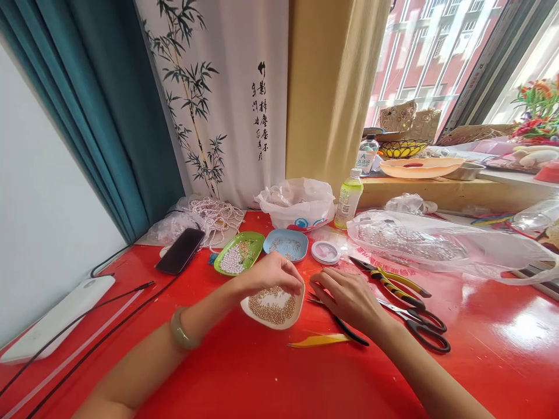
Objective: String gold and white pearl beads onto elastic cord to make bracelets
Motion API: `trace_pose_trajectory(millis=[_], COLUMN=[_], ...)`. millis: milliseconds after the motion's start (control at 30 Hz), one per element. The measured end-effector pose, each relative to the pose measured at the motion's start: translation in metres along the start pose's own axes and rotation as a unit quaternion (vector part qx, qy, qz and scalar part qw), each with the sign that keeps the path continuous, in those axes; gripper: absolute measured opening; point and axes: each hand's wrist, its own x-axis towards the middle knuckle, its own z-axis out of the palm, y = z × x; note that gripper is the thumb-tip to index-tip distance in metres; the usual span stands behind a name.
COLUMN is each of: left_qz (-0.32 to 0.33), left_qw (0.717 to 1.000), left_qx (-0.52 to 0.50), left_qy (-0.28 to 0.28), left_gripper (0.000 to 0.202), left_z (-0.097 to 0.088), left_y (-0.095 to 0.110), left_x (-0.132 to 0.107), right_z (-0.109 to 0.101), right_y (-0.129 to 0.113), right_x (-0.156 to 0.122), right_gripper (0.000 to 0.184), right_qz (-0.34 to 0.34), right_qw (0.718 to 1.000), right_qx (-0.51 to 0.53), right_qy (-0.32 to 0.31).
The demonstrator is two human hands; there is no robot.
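My left hand (273, 273) hovers over a white dish (257, 312) of small gold beads, fingertips pinched together at its far rim; what they hold is too small to see. My right hand (349, 297) rests on the red table (244, 372) just right of the dish, fingers curled toward the left hand, on something thin I cannot make out. A yellow feather (317, 341) and a black-handled tool (351, 334) lie under the right wrist. A green bangle (182, 330) is on my left wrist.
Behind the hands stand a green leaf dish of pearls (238, 254), a blue dish (286, 243) and a small round lid (325, 252). Yellow-handled pliers (395, 282) and scissors (421, 326) lie right. A phone (180, 250), cables, plastic bags and a bottle (348, 199) sit around.
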Motion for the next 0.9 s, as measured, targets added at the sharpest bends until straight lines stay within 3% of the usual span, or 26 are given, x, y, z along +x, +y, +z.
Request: trace_pose_trajectory(millis=[100,200,300,433,600,733,900], left_qz=[0.002,0.018,0.026,0.031,0.042,0.047,0.055], left_qw=[1.0,1.0,0.999,0.998,0.993,0.992,0.993], left_qx=[0.003,0.008,0.009,0.03,0.081,0.085,0.046], left_qy=[0.012,0.019,0.032,0.055,0.071,0.079,0.094], left_gripper=[0.013,0.012,0.013,0.014,0.015,0.016,0.015], left_z=[0.001,0.0,-0.001,0.0,0.008,0.014,0.019], left_y=[0.003,0.006,0.006,0.006,0.011,0.014,0.015], left_x=[-0.002,-0.003,-0.004,-0.006,-0.012,-0.016,-0.015], right_z=[-0.006,-0.015,-0.02,-0.011,0.012,0.014,0.003], right_y=[0.004,0.006,0.001,-0.008,-0.008,-0.003,-0.001], right_x=[0.002,0.001,-0.01,-0.044,-0.082,-0.083,-0.073], right_gripper=[0.022,0.019,0.018,0.025,0.047,0.05,0.04], right_qz=[0.034,0.126,0.192,0.173,0.168,0.165,0.169], right_qw=[0.999,0.991,0.977,0.975,0.978,0.978,0.971], right_qx=[-0.021,-0.053,-0.082,-0.105,-0.097,-0.1,-0.126], right_qy=[-0.001,-0.002,-0.043,-0.097,-0.081,-0.082,-0.11])
